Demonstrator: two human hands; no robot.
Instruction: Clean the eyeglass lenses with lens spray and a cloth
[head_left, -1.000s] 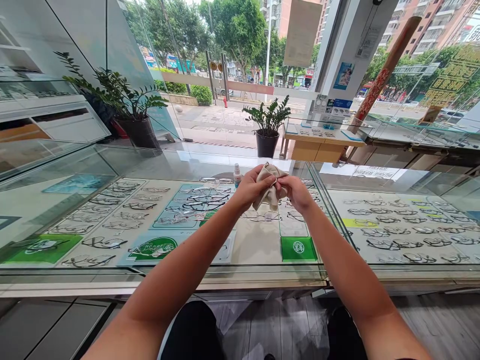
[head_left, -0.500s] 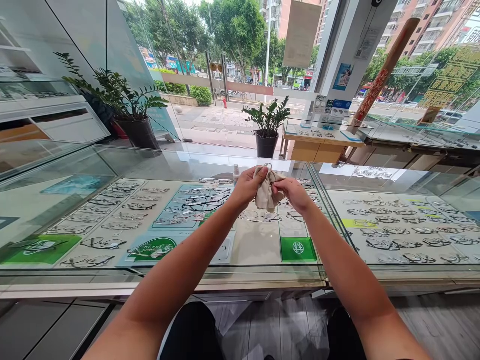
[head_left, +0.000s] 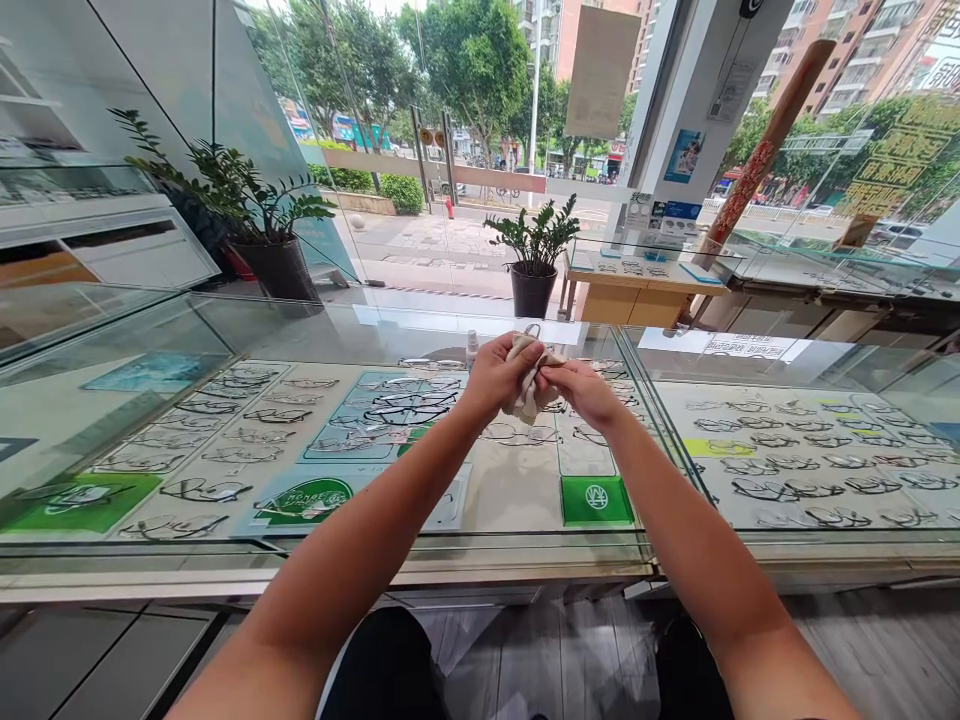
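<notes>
Over the glass counter, my left hand [head_left: 496, 372] is closed round a crumpled beige cloth [head_left: 528, 402]. A pair of eyeglasses [head_left: 533, 330] is partly wrapped in that cloth; only a curved rim shows above my left fingers, and the rest is hidden. Just to the right, my right hand [head_left: 590, 391] pinches a thin dark part of the eyeglasses at the cloth's edge. Both hands are close together, with their fingertips almost meeting. Behind my left hand stands a small clear spray bottle [head_left: 472, 346].
Rows of eyeglass frames [head_left: 411, 402] lie beneath the glass of the display counter [head_left: 510, 552]. A green card [head_left: 597, 500] lies inside it. Another display case [head_left: 810, 545] adjoins on the right. Potted plants [head_left: 534, 290] stand beyond the counter by the window.
My left fingers have closed further over the cloth, which is bunched tighter and hangs less low. My right hand has shifted slightly left, nearer my left hand.
</notes>
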